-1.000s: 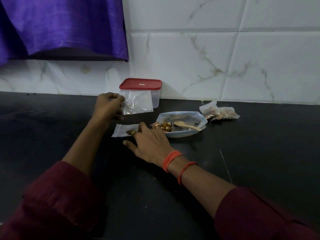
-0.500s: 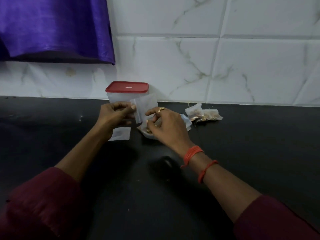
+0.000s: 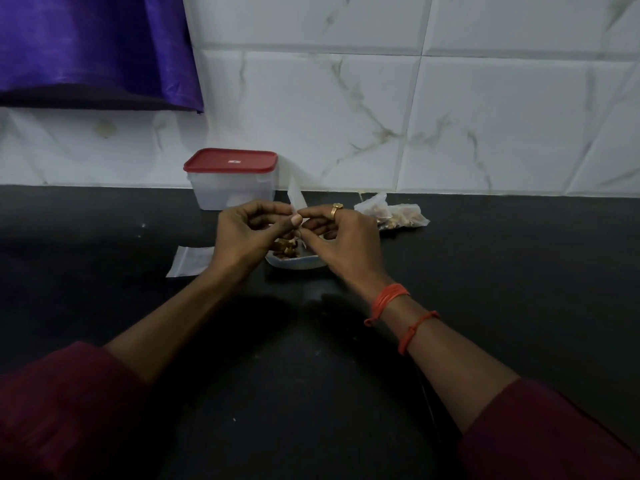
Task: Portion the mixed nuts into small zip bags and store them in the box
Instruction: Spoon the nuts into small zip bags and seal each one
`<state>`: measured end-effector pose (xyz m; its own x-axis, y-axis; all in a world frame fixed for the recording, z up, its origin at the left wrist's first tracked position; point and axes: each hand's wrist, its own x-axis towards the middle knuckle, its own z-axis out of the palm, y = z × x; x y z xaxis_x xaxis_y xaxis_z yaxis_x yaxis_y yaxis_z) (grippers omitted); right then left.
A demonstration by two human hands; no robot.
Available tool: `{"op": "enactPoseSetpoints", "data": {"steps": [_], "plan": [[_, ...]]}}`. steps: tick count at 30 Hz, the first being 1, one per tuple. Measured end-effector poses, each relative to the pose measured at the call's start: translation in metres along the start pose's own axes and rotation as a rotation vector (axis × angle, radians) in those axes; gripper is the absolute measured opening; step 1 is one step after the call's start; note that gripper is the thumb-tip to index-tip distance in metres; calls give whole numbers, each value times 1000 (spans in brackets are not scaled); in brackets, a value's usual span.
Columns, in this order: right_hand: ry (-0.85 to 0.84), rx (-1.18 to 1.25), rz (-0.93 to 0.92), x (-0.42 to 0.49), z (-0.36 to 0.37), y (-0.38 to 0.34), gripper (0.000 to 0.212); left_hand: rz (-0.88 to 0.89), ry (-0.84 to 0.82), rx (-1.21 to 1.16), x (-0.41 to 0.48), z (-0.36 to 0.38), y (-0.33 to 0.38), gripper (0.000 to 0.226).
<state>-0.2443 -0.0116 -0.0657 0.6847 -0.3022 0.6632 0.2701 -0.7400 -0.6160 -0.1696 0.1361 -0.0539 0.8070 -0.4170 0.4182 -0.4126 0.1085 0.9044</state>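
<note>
Head view. Left hand [image 3: 242,233] and right hand [image 3: 343,237] are meeting thumb to thumb, both pinching the edge of a small clear plastic zip bag [image 3: 296,199] that is sticking up between them. They are hovering directly over a pale shallow bowl [image 3: 298,265] holding mixed brown nuts [image 3: 285,250] on the black worktop [image 3: 485,289]. A translucent box with red lid [image 3: 235,188] is sitting closed behind, by the wall. A spare flat zip bag [image 3: 190,259] is lying to the left.

Judgement: the seal is being opened.

Advice: slide the thumbs in opposite ways to part the lips, working over the bowl so any spills are falling back in.
</note>
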Motion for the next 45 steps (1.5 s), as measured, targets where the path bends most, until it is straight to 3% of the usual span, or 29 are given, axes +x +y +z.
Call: {"op": "enactPoseSetpoints", "data": {"steps": [11, 20, 27, 35, 45], "plan": [[-25, 259, 18, -1, -5, -7, 26, 57, -5, -69, 3, -6, 9, 27], [-104, 564, 169, 1, -7, -6, 23, -22, -27, -118, 8, -11, 4, 25], [-40, 375, 89, -2, -6, -5, 25, -86, -99, -121, 3, -6, 3, 26], [-5, 302, 48, -5, -3, -7, 29, -163, -99, -118, 5, -6, 3, 13], [-44, 447, 135, -4, -3, -9, 25, -196, -205, -61, 6, -13, 7, 23]]}}
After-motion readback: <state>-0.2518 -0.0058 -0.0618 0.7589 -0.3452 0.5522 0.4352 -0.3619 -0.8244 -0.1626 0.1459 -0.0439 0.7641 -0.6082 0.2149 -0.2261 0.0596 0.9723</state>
